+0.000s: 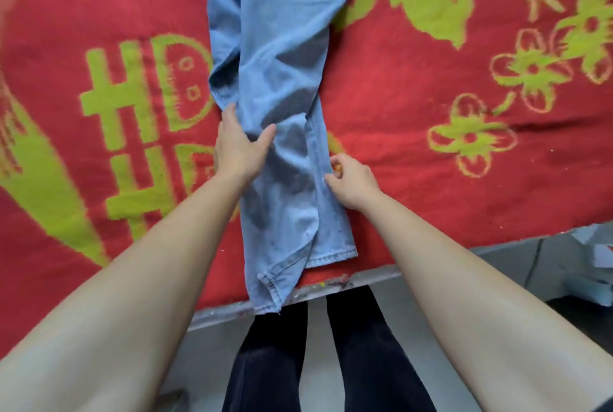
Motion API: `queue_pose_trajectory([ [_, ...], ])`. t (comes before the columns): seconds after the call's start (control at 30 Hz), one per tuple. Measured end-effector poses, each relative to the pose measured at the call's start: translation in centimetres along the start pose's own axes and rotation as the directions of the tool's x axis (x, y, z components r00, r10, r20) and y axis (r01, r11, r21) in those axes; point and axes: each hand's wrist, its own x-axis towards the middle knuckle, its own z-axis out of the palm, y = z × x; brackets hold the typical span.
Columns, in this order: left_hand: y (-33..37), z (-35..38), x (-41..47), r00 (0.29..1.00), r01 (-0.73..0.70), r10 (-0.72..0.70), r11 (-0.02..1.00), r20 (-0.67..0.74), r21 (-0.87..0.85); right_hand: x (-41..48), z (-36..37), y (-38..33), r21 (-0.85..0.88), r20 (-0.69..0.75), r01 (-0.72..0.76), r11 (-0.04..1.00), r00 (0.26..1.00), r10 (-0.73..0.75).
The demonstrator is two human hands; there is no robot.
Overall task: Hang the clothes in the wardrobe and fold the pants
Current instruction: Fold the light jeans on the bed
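Light blue jeans (278,56) lie lengthwise on a red blanket (414,119), one leg laid over the other, waist at the far end and hems at the near edge. My left hand (240,146) rests flat on the left side of the legs near the knee, thumb spread across the denim. At the right edge of the legs, my right hand (351,179) pinches the seam with curled fingers. One hem hangs slightly over the blanket's near edge.
The red blanket with green patterns covers a wide flat surface whose near edge (365,279) runs just in front of me. My dark trouser legs (318,362) stand below on a grey floor. Pale objects (597,252) sit at the right edge.
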Motion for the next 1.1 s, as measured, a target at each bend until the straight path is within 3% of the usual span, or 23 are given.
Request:
queue_pose_trajectory([
  [0.1, 1.4, 0.7, 0.6, 0.987, -0.106, 0.083, 0.98, 0.138, 0.169, -0.3, 0.0, 0.6, -0.047, 0.16, 0.085, 0.995, 0.984, -0.077],
  [0.17, 1.7, 1.4, -0.3, 0.936, -0.202, 0.108, 0.944, 0.334, 0.263, -0.2, -1.1, 0.9, -0.228, 0.377, 0.118, 0.966, 0.926, -0.024],
  [0.2, 1.8, 1.8, -0.9, 0.874, -0.252, 0.09, 0.924, 0.478, 0.287, -0.2, -2.1, 0.9, -0.328, 0.508, 0.131, 0.935, 0.86, 0.057],
  [0.27, 2.4, 2.2, -1.7, 0.686, -0.363, -0.025, 0.854, 0.727, 0.372, -0.3, -4.4, 0.7, -0.485, 0.707, 0.083, 0.871, 0.623, 0.335],
  [0.3, 3.0, 2.2, -1.7, 0.624, -0.431, -0.071, 0.8, 0.778, 0.418, -0.1, -5.5, 0.7, -0.544, 0.73, 0.045, 0.838, 0.519, 0.445],
  [0.33, 3.7, 2.1, -1.5, 0.621, -0.474, -0.073, 0.758, 0.78, 0.448, 0.6, -6.5, 0.9, -0.589, 0.705, 0.015, 0.808, 0.498, 0.505],
  [0.37, 4.3, 2.1, -0.9, 0.678, -0.481, -0.033, 0.736, 0.734, 0.477, 1.5, -7.5, 1.2, -0.601, 0.645, -0.029, 0.798, 0.572, 0.507],
  [0.4, 4.9, 2.0, -0.2, 0.781, -0.439, 0.041, 0.746, 0.623, 0.501, 2.7, -8.2, 1.5, -0.579, 0.517, -0.092, 0.81, 0.727, 0.452],
  [0.43, 5.5, 1.9, 1.1, 0.875, -0.381, 0.146, 0.795, 0.461, 0.471, 4.1, -9.1, 1.6, -0.511, 0.3, -0.17, 0.842, 0.883, 0.361],
  [0.47, 6.1, 1.9, 2.7, 0.936, -0.323, 0.223, 0.853, 0.273, 0.409, 5.6, -10.0, 1.4, -0.376, 0.039, -0.227, 0.899, 0.965, 0.26],
  [0.5, 6.7, 1.7, 4.5, 0.963, -0.27, 0.254, 0.902, 0.091, 0.337, 7.2, -11.0, 0.9, -0.203, -0.181, -0.243, 0.949, 0.961, 0.208],
  [0.57, 8.0, 1.4, 8.2, 0.97, -0.175, 0.207, 0.959, -0.13, 0.222, 10.6, -13.2, -1.0, 0.158, -0.356, -0.177, 0.971, 0.908, 0.223],
  [0.67, 9.3, 1.1, 12.3, 0.987, -0.026, 0.049, 0.989, -0.154, 0.147, 14.8, -15.5, -4.0, 0.471, -0.353, 0.005, 0.882, 0.918, 0.183],
  [0.73, 9.0, 1.5, 12.9, 0.994, -0.005, 0.026, 0.98, -0.102, 0.2, 15.7, -15.6, -5.1, 0.41, -0.369, 0.107, 0.906, 0.928, 0.057],
  [0.8, 8.0, 2.1, 12.1, 0.987, -0.108, 0.142, 0.925, -0.07, 0.364, 15.3, -15.2, -5.3, 0.23, -0.351, 0.206, 0.951, 0.929, -0.116],
  [0.87, 7.2, 2.6, 10.4, 0.975, -0.212, 0.214, 0.855, 0.051, 0.474, 14.1, -14.6, -4.9, 0.11, -0.231, 0.206, 0.972, 0.957, -0.176],
  [0.97, 6.9, 2.1, 8.4, 0.954, -0.257, 0.111, 0.785, 0.279, 0.563, 12.2, -14.4, -3.5, -0.061, 0.022, 0.091, 0.994, 0.996, -0.09],
  [1.03, 7.5, 0.7, 7.6, 0.849, -0.276, -0.119, 0.732, 0.515, 0.624, 11.5, -15.9, -3.5, -0.154, 0.227, -0.016, 0.988, 0.972, 0.052],
  [1.07, 7.9, 0.0, 7.6, 0.778, -0.26, -0.234, 0.724, 0.583, 0.638, 11.4, -17.0, -3.8, -0.161, 0.3, -0.084, 0.983, 0.945, 0.13],
  [1.1, 8.5, -0.6, 7.8, 0.756, -0.24, -0.284, 0.718, 0.589, 0.654, 11.5, -18.1, -4.3, -0.166, 0.32, -0.139, 0.976, 0.929, 0.187],
])
